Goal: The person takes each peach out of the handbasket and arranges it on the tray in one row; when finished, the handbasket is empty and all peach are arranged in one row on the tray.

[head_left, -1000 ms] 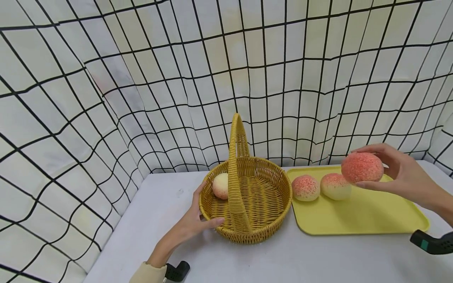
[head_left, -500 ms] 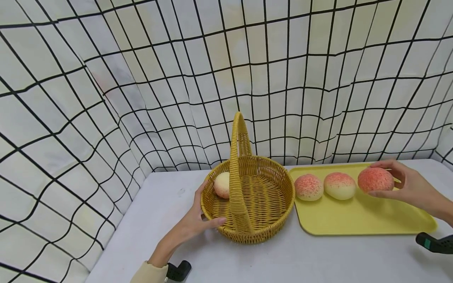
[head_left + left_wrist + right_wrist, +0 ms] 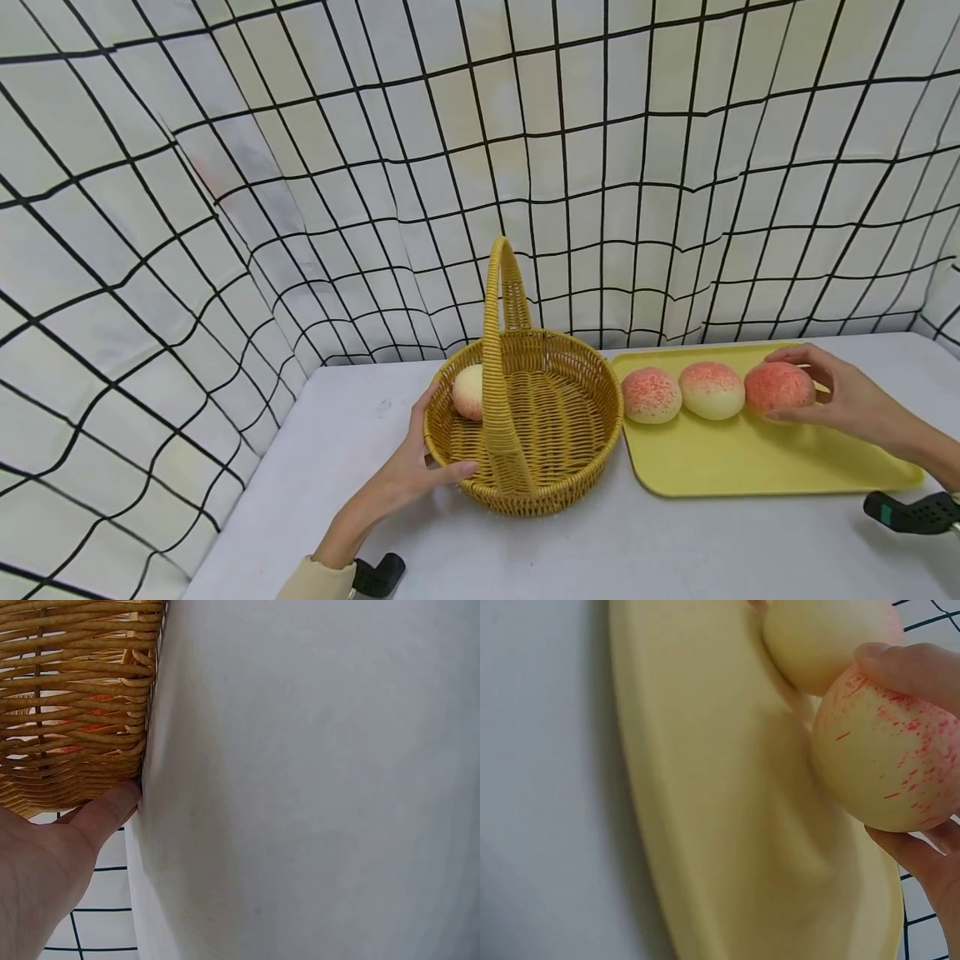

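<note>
My right hand [image 3: 847,396] grips a pink-red peach [image 3: 776,390] by its sides, at the back of a yellow tray [image 3: 757,467]. In the right wrist view this peach [image 3: 885,757] shows a cream side with red flecks, and it sits low over the tray. Two more peaches stand in a row to its left: a cream-and-pink peach [image 3: 712,392] beside it and a speckled peach [image 3: 651,396] by the tray's left edge. My left hand [image 3: 416,467] holds the left side of a woven basket [image 3: 566,487], thumb at the front rim. One pale peach [image 3: 467,393] lies inside, partly behind the handle.
The basket's tall arched handle [image 3: 498,367] rises over its middle. Basket and tray stand close together on a white-covered table [image 3: 600,550]. A white cloth wall with a black grid [image 3: 420,192] closes off the back and left.
My right hand has lowered the pink-red peach to the tray, first rightward and down, then slightly left, close beside the middle peach. My left hand stays on the basket.
</note>
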